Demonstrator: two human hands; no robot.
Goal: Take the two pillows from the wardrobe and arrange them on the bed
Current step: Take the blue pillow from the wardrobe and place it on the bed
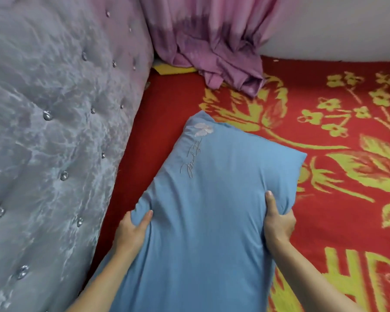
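A blue pillow (207, 199) with a pale embroidered flower near its far corner is held over the bed (324, 140), which has a red cover with yellow-green flowers. My left hand (133, 230) grips the pillow's left side, thumb on top. My right hand (277, 219) grips its right side, thumb pressed into the fabric. The pillow's far end points toward the corner by the headboard. Whether it rests on the cover or hangs above it I cannot tell. Only this one pillow is in view.
A grey tufted headboard (50, 136) with shiny buttons fills the left side. A pink curtain (212, 41) hangs at the back, its bunched end lying on the bed's far corner. A white wall (347, 25) runs behind the bed.
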